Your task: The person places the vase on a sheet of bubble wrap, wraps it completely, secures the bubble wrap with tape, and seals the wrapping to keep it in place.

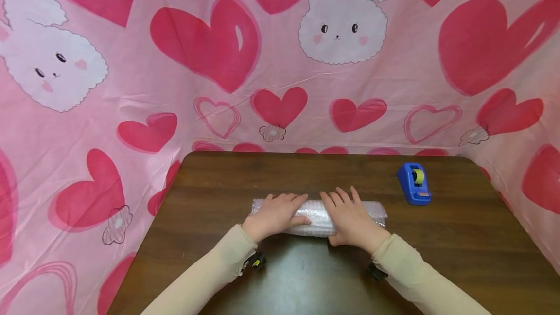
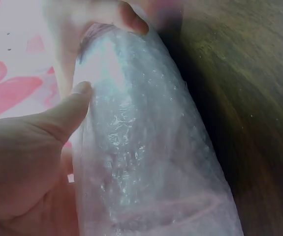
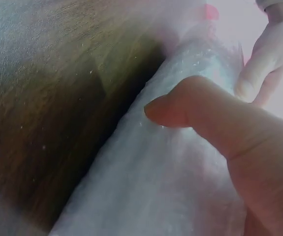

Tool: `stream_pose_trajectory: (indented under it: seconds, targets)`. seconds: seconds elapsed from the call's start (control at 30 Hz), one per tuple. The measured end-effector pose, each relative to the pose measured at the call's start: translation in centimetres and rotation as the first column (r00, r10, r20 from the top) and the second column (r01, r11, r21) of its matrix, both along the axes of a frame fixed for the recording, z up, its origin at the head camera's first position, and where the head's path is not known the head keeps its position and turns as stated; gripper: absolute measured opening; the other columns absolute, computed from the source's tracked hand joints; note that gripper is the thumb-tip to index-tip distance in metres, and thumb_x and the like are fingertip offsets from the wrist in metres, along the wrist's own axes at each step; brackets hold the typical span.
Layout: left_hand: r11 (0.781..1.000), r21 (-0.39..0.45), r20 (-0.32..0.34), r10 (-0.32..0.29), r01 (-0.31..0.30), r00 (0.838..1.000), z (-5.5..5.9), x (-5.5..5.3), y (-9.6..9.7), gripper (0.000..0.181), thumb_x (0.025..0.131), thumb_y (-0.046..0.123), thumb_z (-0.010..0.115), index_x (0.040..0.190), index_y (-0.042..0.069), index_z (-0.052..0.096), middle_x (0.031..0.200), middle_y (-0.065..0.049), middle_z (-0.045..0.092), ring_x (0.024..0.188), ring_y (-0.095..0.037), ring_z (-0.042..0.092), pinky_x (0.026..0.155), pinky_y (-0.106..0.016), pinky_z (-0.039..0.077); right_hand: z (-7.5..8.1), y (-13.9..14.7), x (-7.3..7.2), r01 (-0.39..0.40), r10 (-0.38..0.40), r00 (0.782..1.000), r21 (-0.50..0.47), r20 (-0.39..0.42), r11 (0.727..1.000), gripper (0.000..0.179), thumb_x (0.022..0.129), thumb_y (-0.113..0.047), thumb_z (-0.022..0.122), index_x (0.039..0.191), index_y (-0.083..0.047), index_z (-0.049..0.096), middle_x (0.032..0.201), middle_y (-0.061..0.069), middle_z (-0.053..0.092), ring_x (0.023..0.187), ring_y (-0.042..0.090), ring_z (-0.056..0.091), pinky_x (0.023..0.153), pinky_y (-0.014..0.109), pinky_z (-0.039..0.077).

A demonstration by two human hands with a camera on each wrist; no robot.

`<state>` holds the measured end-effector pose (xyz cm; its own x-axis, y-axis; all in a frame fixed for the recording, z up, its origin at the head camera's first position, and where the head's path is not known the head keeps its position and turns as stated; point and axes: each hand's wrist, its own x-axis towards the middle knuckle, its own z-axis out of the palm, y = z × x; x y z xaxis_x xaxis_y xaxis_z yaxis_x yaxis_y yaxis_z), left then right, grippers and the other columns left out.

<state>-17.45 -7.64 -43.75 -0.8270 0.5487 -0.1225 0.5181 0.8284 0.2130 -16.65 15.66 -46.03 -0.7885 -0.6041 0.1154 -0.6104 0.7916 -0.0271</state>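
A roll of clear bubble wrap lies crosswise on the brown table, with layers wound round and loose ends at both sides. What is inside it is hidden. My left hand rests over its left half, fingers reaching across the top and thumb laid along the surface. On the right half presses my right hand, its fingers spread and extended past the far side. The right thumb lies bent across the wrap toward the near side, as the right wrist view shows.
A blue tape dispenser with a yellowish tape roll stands at the back right of the table. Behind it hangs a pink curtain with hearts and rabbits, which also runs along both sides.
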Motion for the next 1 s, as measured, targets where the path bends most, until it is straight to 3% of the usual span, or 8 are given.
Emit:
stream_pose_trajectory:
  seconds: [0.2,0.37,0.5,0.7,0.83,1.0]
  targets:
    - [0.998,-0.066,0.003,0.011,-0.011,1.0,-0.4,-0.2,-0.1,0.076,0.105,0.06,0.046,0.164,0.014,0.034,0.157,-0.006,0.052,0.142,-0.027,0.051,0.111,-0.061,0.04,-1.0,-0.1,0.8,0.01,-0.005,0.99,0.031,-0.144,0.999,0.109,0.063,-0.051,0.097,0.145,0.004,0.05,0.134,0.025,0.059,0.127,0.046,0.055,0.106,0.074,0.037]
    - [0.996,-0.088,-0.055,-0.001,-0.003,0.998,-0.7,0.1,0.4,0.071,0.109,0.053,0.041,0.165,0.011,0.028,0.161,-0.009,0.045,0.145,-0.028,0.046,0.113,-0.064,0.036,-1.5,-0.1,0.7,0.0,0.001,0.973,0.004,-0.23,1.0,0.108,0.061,-0.05,0.098,0.142,0.004,0.052,0.129,0.024,0.061,0.119,0.044,0.059,0.102,0.071,0.043]
    - [0.999,-0.053,-0.081,-0.015,0.011,0.997,-1.4,0.2,0.5,0.063,0.113,0.045,0.033,0.166,0.012,0.027,0.164,-0.008,0.042,0.146,-0.027,0.044,0.114,-0.064,0.033,-1.4,-0.1,0.3,0.005,-0.009,0.978,-0.017,-0.211,1.0,0.107,0.061,-0.047,0.095,0.143,0.005,0.051,0.129,0.025,0.062,0.117,0.044,0.059,0.101,0.072,0.043]
    - [0.996,0.023,-0.153,0.086,-0.083,0.984,-2.0,0.2,0.5,0.057,0.113,0.041,0.033,0.158,0.009,0.044,0.154,-0.01,0.054,0.139,-0.028,0.052,0.114,-0.059,0.036,-1.1,0.0,0.4,0.023,-0.026,0.984,-0.022,-0.176,0.999,0.108,0.061,-0.046,0.096,0.144,0.005,0.05,0.13,0.026,0.061,0.118,0.046,0.059,0.102,0.073,0.041]
    - [0.993,0.003,-0.23,0.114,-0.116,0.967,-2.3,0.6,1.1,0.055,0.112,0.036,0.036,0.153,0.002,0.049,0.148,-0.012,0.059,0.135,-0.03,0.055,0.113,-0.063,0.036,-1.2,-0.1,0.5,0.02,-0.025,0.983,-0.027,-0.18,0.999,0.109,0.061,-0.047,0.097,0.144,0.005,0.05,0.131,0.026,0.061,0.119,0.046,0.059,0.102,0.073,0.041]
    - [0.992,-0.027,-0.226,0.116,-0.125,0.967,-2.5,0.9,1.4,0.055,0.111,0.037,0.036,0.154,0.004,0.047,0.15,-0.01,0.058,0.136,-0.027,0.054,0.116,-0.063,0.031,-1.5,0.0,0.6,0.025,-0.03,0.984,-0.031,-0.176,0.999,0.109,0.061,-0.047,0.097,0.144,0.005,0.05,0.132,0.025,0.06,0.119,0.046,0.058,0.103,0.073,0.04]
